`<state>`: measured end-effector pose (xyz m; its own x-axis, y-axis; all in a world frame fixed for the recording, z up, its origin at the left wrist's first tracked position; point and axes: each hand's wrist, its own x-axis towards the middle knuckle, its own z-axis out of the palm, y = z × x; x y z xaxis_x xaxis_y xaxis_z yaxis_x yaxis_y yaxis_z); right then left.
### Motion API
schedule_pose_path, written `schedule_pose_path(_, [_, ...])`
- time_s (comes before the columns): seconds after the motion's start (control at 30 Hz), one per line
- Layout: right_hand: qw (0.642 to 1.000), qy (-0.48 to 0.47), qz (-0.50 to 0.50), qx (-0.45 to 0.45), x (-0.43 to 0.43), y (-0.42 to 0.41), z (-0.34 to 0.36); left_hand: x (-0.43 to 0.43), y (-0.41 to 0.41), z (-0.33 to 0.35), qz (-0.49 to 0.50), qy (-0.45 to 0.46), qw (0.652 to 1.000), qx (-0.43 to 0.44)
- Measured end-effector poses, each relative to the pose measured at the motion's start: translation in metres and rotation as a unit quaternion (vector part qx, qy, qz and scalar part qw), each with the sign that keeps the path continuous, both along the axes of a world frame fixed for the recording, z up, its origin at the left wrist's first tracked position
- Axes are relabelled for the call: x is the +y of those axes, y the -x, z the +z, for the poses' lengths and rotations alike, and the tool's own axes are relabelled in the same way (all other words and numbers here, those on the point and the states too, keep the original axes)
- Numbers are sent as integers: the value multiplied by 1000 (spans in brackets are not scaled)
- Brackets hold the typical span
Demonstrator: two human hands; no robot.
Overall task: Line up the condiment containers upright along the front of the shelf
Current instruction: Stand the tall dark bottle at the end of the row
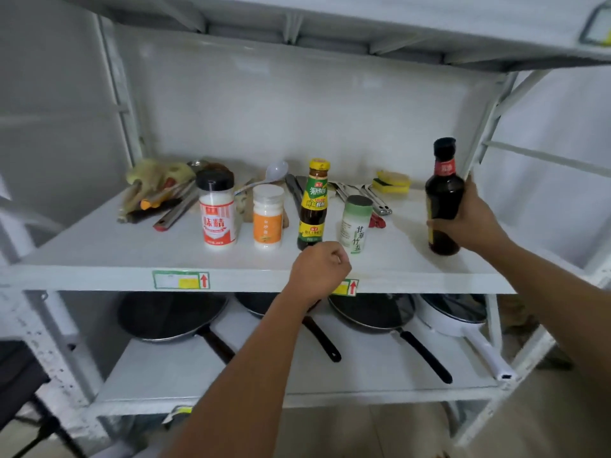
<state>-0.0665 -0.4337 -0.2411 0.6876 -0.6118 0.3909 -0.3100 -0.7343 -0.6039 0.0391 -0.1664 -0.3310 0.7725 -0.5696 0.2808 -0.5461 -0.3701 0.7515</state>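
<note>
On the white shelf (99, 249) four condiment containers stood upright in a loose row, a little behind the front edge: a white jar with a black cap and red label (216, 211), a white jar with an orange label (267, 216) just beside it, a tall sauce bottle with a yellow cap (314, 203), and a pale green shaker (355, 224) which stood slightly nearer to the front edge than the others. The right hand (476, 219) was wrapped around the lower body of a dark bottle with a black cap (443, 196), near the right end of the shelf and well apart from the green shaker. The bottle was upright and its base seemed to touch the shelf or to be just above it; this could not be told for sure. It was probably gripped low so that it stayed straight while it was set down or slid toward the row, to become the fifth piece. The left hand (319, 274) was clenched into a loose fist with nothing in it, over the front edge of the shelf just before the sauce bottle, perhaps ready to steady or adjust a neighbour. Utensils, a white spoon (276, 171) and a yellow sponge (391, 181) lay toward the back edge, so the front strip was left free for the line. The gap between the shaker and the dark bottle looked like the main thing left to close.
</note>
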Motion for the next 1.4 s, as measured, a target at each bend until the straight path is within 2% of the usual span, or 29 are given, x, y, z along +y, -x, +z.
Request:
schedule_pose_path(0.17, [994,-95,19,-58,14,11,-3,7,2,5,-21,2,999,25])
schedule_pose_path(0.43, [983,-151,54,-87,21,-19,-9,1,4,5,-9,-9,1000,18])
schedule_pose_path(0.6, [990,-110,48,-78,36,-29,-16,-1,4,2,-7,-31,999,-12])
schedule_pose_path(0.7, [984,-153,81,-30,27,-27,-35,-2,8,5,-15,-50,998,-18])
schedule_pose_path(0.8, [973,-187,123,55,11,-22,-62,-4,11,5,-24,-70,995,-62])
schedule_pose_path(0.93, [950,-237,195,54,1,-18,-63,-20,28,-2,-40,-9,988,-152])
schedule_pose_path(1.0, [957,-226,180,38,2,-19,-64,-40,37,-3,-80,-7,974,-210])
schedule_pose_path(1.07, [981,-157,109,23,10,-22,-69,-59,44,-3,-111,-29,964,-239])
schedule_pose_path(1.13, [992,-110,65,9,19,-26,-73,-75,45,-4,-113,-49,964,-235])
schedule_pose_path(1.17, [991,-108,74,5,20,-27,-76,-80,44,-5,-106,-61,965,-231])
schedule_pose_path(1.3, [975,-156,154,35,6,-22,-74,-89,40,-9,-63,-77,977,-190])
schedule_pose_path(1.4, [966,-190,175,27,-2,-15,-74,-89,41,-9,-55,-67,983,-162])
